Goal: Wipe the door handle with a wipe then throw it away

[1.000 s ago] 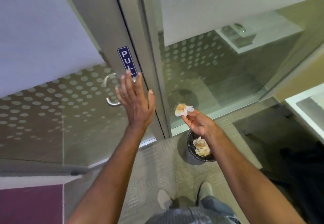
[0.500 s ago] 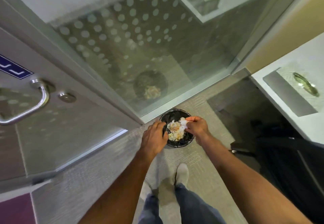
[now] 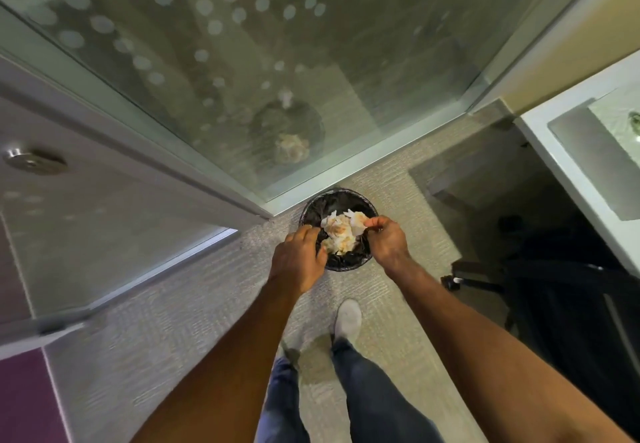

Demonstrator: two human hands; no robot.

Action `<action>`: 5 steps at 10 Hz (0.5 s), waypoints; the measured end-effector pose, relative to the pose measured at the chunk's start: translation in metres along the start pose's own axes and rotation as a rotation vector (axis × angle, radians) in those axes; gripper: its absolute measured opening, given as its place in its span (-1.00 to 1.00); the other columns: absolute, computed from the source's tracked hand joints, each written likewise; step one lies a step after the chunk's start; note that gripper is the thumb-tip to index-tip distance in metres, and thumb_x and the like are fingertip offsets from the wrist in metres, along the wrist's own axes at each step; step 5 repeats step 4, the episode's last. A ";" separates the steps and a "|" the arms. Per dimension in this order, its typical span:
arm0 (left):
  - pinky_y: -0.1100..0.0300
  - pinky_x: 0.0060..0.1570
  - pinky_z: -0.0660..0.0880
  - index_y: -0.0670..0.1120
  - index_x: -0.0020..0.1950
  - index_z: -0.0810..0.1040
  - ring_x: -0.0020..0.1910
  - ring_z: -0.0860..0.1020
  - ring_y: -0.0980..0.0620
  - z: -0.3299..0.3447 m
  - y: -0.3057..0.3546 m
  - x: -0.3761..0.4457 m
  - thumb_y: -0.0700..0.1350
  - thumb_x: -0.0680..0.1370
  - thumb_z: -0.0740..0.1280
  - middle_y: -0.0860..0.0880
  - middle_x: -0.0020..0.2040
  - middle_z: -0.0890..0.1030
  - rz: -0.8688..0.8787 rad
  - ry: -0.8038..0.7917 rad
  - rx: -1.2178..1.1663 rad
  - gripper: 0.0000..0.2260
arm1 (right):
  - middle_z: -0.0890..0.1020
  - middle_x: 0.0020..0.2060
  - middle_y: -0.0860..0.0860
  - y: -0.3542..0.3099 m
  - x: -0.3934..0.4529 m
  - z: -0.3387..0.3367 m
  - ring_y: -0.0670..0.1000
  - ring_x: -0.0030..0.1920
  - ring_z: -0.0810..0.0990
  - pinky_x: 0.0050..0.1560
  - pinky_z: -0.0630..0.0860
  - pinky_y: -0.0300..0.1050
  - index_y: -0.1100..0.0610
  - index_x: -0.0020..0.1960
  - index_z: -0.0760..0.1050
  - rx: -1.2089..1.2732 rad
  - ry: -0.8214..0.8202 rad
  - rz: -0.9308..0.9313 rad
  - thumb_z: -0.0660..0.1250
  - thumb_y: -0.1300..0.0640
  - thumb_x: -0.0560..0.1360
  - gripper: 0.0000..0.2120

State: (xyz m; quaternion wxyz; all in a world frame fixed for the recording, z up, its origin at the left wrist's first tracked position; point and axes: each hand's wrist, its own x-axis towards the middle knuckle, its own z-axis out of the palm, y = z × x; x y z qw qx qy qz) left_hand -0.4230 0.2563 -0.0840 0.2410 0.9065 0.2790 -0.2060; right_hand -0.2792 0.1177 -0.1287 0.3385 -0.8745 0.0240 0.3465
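Observation:
A small round black bin (image 3: 337,200) with a dark liner stands on the carpet by the glass wall, holding several crumpled stained wipes. My right hand (image 3: 388,243) hovers over its right rim, fingertips pinching a white wipe (image 3: 356,222) above the pile. My left hand (image 3: 299,259) is at the bin's left rim, fingers curled down toward the liner; whether it grips the rim is unclear. The door handle is out of view; only a round metal lock plate (image 3: 33,162) on the door shows at the left.
A frosted-dot glass wall (image 3: 242,44) rises behind the bin and reflects it. The glass door (image 3: 104,217) stands to the left. A white counter (image 3: 571,151) and a dark chair (image 3: 554,297) are at the right. My feet stand just below the bin.
My view has dropped from the door handle to the bin. Both hands came down over the bin, the right one carrying the wipe. The handle has left the view.

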 end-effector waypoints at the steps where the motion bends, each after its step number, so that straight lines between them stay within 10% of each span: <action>1: -0.07 0.39 0.42 -0.09 0.58 0.31 0.45 0.40 -0.14 0.002 -0.002 -0.006 0.08 0.69 0.21 -0.10 0.55 0.37 -0.008 -0.007 0.004 -0.51 | 0.71 0.04 0.11 0.004 -0.006 -0.002 0.12 0.03 0.68 0.08 0.61 -0.06 0.12 0.04 0.66 -0.043 -0.016 -0.019 0.26 0.30 0.55 -0.77; 5: -0.07 0.53 0.24 -0.05 0.63 0.18 0.56 0.26 -0.10 -0.019 -0.017 -0.051 0.11 0.71 0.15 -0.07 0.62 0.25 -0.075 0.042 -0.029 -0.48 | 0.65 0.12 0.14 -0.002 -0.032 0.010 0.15 -0.04 0.69 0.07 0.66 0.07 -0.03 0.00 0.58 -0.289 -0.124 -0.139 0.33 0.11 0.54 -0.92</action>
